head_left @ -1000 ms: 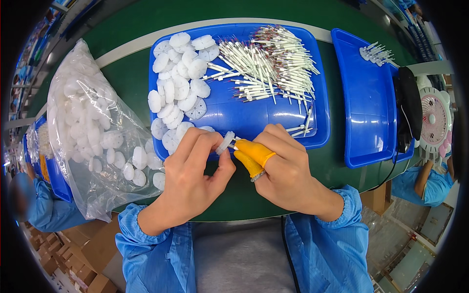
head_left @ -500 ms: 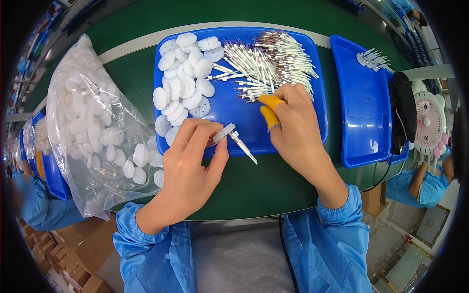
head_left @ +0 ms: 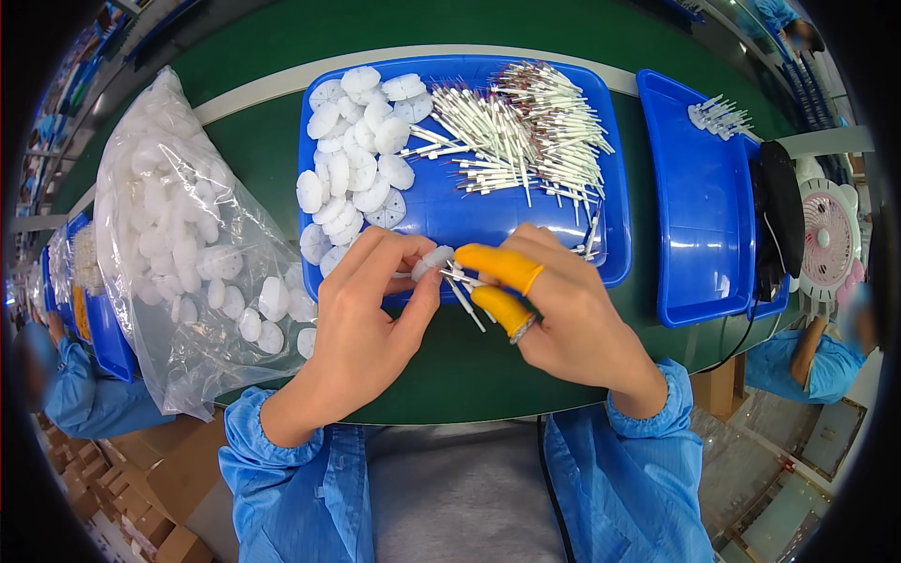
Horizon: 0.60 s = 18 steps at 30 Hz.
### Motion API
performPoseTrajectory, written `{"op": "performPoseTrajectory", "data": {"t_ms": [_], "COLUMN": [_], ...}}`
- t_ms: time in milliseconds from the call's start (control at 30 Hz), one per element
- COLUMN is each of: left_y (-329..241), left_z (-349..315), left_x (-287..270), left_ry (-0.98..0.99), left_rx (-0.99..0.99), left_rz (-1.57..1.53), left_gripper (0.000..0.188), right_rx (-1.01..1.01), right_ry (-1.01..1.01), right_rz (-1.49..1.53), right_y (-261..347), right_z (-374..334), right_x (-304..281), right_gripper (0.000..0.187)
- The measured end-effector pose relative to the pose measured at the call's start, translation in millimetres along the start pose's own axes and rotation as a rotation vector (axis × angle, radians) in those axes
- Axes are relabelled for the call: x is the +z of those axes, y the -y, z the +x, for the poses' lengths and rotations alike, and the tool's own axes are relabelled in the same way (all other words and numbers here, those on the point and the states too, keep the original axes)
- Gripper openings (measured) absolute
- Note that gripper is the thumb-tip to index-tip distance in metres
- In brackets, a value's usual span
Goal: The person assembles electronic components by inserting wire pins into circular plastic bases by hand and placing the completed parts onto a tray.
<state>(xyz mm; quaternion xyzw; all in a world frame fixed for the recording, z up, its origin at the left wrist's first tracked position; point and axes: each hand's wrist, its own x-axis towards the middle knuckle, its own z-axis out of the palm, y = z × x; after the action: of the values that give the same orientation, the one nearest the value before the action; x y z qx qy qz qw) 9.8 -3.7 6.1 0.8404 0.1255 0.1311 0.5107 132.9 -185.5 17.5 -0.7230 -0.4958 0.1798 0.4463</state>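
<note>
My left hand (head_left: 366, 305) pinches a white plastic disc (head_left: 430, 263) on edge, just over the near rim of a blue tray (head_left: 450, 220). Several thin white rods (head_left: 472, 308) stick out from the disc's right side. My right hand (head_left: 577, 310), with yellow finger cots on thumb and index finger, closes on another thin white rod (head_left: 466, 276) against the disc; its tip is partly hidden by the fingers. Inside the tray, loose white discs (head_left: 361, 169) fill the left side. A heap of white rods with dark reddish wire ends (head_left: 535, 127) covers the far right.
On the left lies a clear plastic bag (head_left: 169, 225) of white discs, its mouth toward the tray. A second blue tray (head_left: 699, 235) at right holds an assembled disc with rods (head_left: 720, 117). Beyond it stand a black object (head_left: 781, 211) and a pink-white fan (head_left: 828, 235). Co-workers sit at both sides.
My right hand has moved from the rod heap down and left to the disc, bringing a rod. A few rods slid down at the heap's near right. My left hand stays nearly still.
</note>
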Motion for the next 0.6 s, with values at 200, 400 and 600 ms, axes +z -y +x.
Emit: {"op": "performPoseTrajectory", "data": {"t_ms": [200, 400, 600], "left_y": [3.4, 3.6, 4.5], "left_z": [-1.1, -3.5, -4.2], "left_x": [2.6, 4.6, 4.9], "left_ry": [-0.013, -0.042, -0.02], "left_rx": [0.076, 0.078, 0.099], "left_rz": [0.084, 0.116, 0.133], "left_gripper": [0.02, 0.02, 0.021], "right_rx": [-0.063, -0.047, -0.039], "right_ry": [0.015, -0.054, 0.003], "right_rz": [-0.132, -0.213, -0.204], "right_y": [-5.9, -10.6, -4.6], "right_z": [-2.7, -1.7, -2.4], "right_x": [1.9, 2.9, 9.4], "right_gripper": [0.046, 0.045, 0.041]}}
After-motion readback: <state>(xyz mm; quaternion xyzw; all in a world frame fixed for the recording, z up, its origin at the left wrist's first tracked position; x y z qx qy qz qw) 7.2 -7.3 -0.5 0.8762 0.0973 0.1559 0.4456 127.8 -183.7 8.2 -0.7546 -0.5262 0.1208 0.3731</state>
